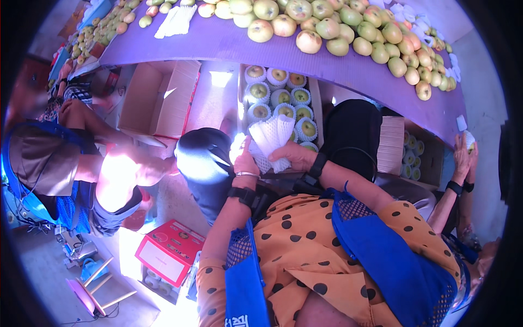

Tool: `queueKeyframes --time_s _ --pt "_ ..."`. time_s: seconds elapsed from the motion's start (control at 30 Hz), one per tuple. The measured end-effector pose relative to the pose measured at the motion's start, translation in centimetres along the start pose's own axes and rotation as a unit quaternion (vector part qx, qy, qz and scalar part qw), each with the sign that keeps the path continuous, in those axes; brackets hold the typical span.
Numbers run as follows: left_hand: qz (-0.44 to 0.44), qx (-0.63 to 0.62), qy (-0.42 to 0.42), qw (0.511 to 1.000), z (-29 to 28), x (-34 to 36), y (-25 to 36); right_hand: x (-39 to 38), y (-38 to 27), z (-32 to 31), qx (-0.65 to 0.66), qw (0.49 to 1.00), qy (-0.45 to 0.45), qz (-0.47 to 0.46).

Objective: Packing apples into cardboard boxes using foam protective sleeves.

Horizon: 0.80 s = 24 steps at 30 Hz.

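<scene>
Over my lap I have several white foam net sleeves (271, 136), flattened and fanned out. My left hand (245, 158) is closed at their left side, partly washed out by bright sunlight. From the right, my right hand (297, 155) pinches the sleeves' lower right edge between thumb and fingers. Just beyond the hands stands an open cardboard box (318, 101) between my knees. Rows of green apples (281, 97) in white foam nets fill it, and the sleeves hide some of the nearest ones.
A purple-topped table (212, 46) curves across the far side, heaped with loose green-red apples (328, 28). An open carton (158, 98) stands left, and a red box (171, 250) lower left. A co-worker sits at left; another's hands (464, 158) at right hold a netted apple.
</scene>
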State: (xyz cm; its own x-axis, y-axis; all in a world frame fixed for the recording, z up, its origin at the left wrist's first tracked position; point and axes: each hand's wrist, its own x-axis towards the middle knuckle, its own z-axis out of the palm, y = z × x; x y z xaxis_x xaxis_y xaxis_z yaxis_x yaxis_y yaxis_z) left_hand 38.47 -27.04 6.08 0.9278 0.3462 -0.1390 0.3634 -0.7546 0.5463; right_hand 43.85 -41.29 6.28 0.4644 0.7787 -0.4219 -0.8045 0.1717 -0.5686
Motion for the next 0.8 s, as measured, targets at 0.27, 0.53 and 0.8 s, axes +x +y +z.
queueKeyframes --time_s 0.27,0.53,0.8 --pt "0.116 -0.054 0.142 0.982 0.9 1.6 -1.6 0.3 -0.3 -0.3 -0.067 0.996 -0.031 -0.046" --pt "0.162 -0.066 0.035 0.984 1.3 1.4 -1.9 1.2 1.9 0.3 -0.198 0.978 -0.071 -0.002" --pt "-0.010 -0.458 0.120 0.881 2.2 1.8 0.1 0.2 1.1 0.6 -0.228 0.972 0.004 -0.063"
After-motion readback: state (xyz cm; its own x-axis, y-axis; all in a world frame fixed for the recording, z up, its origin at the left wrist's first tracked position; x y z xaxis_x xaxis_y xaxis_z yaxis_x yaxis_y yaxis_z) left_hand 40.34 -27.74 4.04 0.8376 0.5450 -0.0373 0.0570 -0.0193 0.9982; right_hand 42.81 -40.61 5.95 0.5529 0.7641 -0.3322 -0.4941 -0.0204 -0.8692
